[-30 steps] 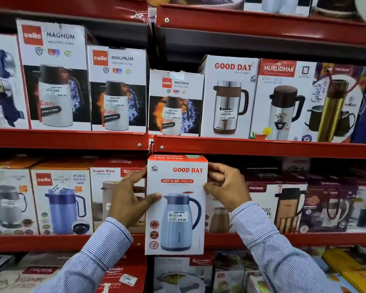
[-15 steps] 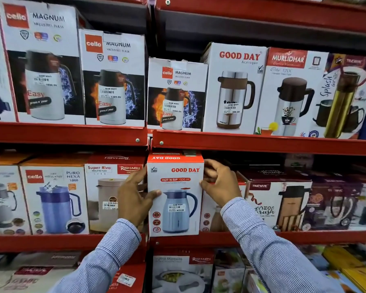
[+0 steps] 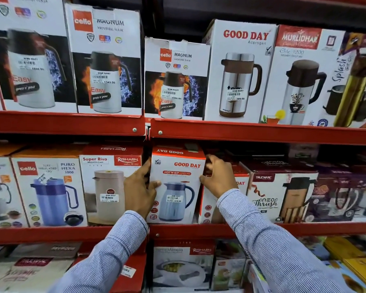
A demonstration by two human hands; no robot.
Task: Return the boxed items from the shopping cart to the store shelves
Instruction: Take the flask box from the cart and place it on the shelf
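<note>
A white and red Good Day Hot N Sip flask box (image 3: 176, 187) stands upright on the middle red shelf (image 3: 262, 228), between a Rishabh Super Riva box (image 3: 108, 185) and another Good Day box (image 3: 211, 208) that is partly hidden behind it. My left hand (image 3: 141, 191) grips the box's left side, thumb on its front. My right hand (image 3: 219, 176) holds its right edge and upper corner. Both sleeves are striped blue.
The upper shelf (image 3: 241, 132) carries Cello Magnum boxes (image 3: 108, 60), a Good Day Acerogen box (image 3: 238, 70) and a Murlidhar box (image 3: 298, 75). A Cello Puro Hexa box (image 3: 47, 191) and a Trueware box (image 3: 281, 197) flank the middle shelf. More boxes fill the bottom shelf.
The flask box has gone from in front of the shelf into the gap on the middle shelf and now rests there. Both hands moved forward with it; the view moved closer.
</note>
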